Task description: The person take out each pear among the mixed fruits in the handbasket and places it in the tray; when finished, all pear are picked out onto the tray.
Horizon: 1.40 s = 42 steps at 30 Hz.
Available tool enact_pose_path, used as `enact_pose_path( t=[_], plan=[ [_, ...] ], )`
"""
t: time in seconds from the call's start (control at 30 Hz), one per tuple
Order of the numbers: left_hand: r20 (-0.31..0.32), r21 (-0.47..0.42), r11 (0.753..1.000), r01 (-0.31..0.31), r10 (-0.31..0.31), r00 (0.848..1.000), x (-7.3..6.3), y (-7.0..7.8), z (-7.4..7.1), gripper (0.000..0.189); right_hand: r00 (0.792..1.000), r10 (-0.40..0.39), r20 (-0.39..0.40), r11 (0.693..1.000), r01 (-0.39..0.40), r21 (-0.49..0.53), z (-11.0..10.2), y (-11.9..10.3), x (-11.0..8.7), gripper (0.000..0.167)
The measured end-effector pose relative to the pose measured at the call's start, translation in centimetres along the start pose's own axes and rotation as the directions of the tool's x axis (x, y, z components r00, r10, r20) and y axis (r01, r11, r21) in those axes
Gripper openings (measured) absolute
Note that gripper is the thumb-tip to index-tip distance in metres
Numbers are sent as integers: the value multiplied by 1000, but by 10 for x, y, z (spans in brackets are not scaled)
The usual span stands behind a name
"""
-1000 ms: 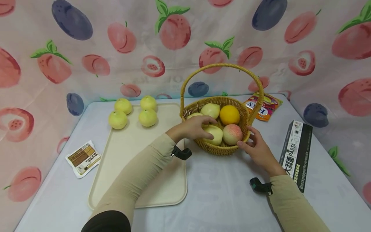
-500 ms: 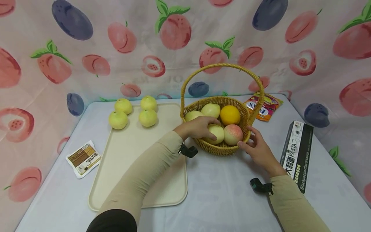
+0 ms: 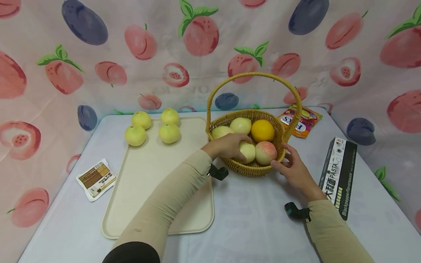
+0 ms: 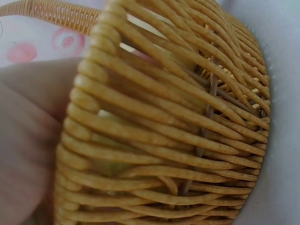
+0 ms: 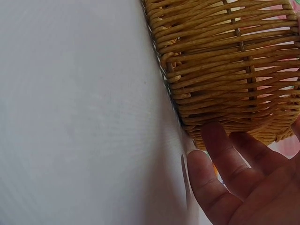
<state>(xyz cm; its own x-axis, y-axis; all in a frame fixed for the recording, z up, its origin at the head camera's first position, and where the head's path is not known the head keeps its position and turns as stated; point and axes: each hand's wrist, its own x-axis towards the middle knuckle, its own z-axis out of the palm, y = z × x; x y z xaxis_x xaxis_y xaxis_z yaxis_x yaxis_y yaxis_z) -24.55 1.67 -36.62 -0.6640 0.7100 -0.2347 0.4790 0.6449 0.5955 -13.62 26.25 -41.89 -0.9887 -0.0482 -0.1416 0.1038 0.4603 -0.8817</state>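
Pale fruit (image 3: 248, 152) was low in the basket (image 3: 248, 171), abt its 6 o'clock (12 = away from the person), & was the thing in play. Over the last sec the L hand (image 3: 230, 145) had slid a bit toward 3 o'clock, so thumb & fingers now gripped the fruit & hid more of its 9 o'clock side. Read that as reach done, hold prob. made, tho no lift was visible; L wrist view couldn't confirm, as the weave blocked the fingertips. Same slide bared more of the one at 9–10 o'clock, of two other pale fruits (image 3: 241, 125); its mate sat at 11. Peach (image 3: 266, 153) at 4 & orange fruit (image 3: 262, 130) at 1–2 showed no real shift. R hand (image 3: 296, 171) hadn't moved either: at the basket's 4 o'clock rim, fingers loosely bent vs. the outer side, w/ no firm clasp to be seen, so prob. just steadying. Farther out, toward 8–9 o'clock, the tray (image 3: 144, 168) had four yellow-green fruits (image 3: 169, 133) grouped around its 11–12 end, same as before; so the change was all at the basket. White sachet (image 3: 97, 179) lay past the tray at 8, red-orange packet (image 3: 303, 126) at the basket's 2, pasta box (image 3: 338, 179) at 4, all on the white-covered counter (image 3: 250, 219).
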Motion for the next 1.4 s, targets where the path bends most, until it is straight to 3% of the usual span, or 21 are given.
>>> enact_pose_path(
  t=[0.23, 0.73, 1.1, 1.4],
  plan=[
    [13, 30, 1000, -6, 6, 1000, 0, -1, 1, 65, 1000, 5, 5, 1000, -5, 10, 0, -1, -2, 91],
    [22, -8, 1000, -7, 8, 1000, -3, 0, 1, 66, 1000, 7, 9, 1000, -7, 0, 1, -4, -2, 91],
    [-108, -71, 995, -71, 63, 992, -7, -5, 1, 70, 1000, 20, 14, 1000, -21, 16, 1, -5, -1, 92],
    [-271, -217, 959, -182, 120, 955, -14, -10, 6, 74, 1000, 14, 6, 1000, -14, -6, 1, -4, -1, 91]
  ],
)
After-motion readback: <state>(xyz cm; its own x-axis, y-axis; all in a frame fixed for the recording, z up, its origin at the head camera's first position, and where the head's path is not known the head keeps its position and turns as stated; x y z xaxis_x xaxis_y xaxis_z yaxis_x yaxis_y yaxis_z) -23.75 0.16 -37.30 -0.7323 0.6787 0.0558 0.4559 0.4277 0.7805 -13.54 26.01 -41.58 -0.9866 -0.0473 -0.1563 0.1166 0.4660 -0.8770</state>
